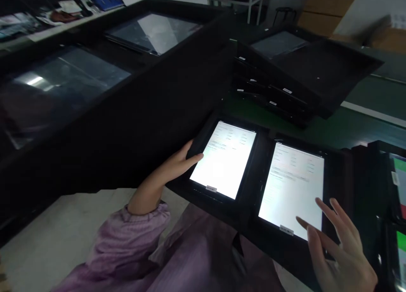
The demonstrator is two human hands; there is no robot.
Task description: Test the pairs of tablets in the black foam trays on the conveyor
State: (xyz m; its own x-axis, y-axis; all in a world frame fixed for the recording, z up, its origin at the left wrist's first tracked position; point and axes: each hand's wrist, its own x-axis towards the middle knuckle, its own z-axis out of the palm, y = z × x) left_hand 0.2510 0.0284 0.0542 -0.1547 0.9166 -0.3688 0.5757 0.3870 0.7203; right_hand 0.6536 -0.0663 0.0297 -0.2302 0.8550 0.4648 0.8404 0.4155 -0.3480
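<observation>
Two lit tablets lie side by side in a black tray (248, 216) in front of me. My left hand (177, 165) grips the tray's left side, its thumb over the edge of the left tablet (225, 161) and its other fingers hidden beneath. Over the lower right of the right tablet (292, 186), my right hand (341, 245) is spread and holds nothing. Its index finger points at the bright screen; whether it touches the glass I cannot tell. Both screens show a white page with small rows of text, and each tablet has a small label at its lower edge.
To the left stands a large black tray (152, 84) with dark-screened tablets inside. Stacked black trays (285, 84) sit beyond on the green surface (364, 101). At the right edge is another tray (377, 190) with lit, coloured screens. Cardboard boxes (326, 12) stand at the back.
</observation>
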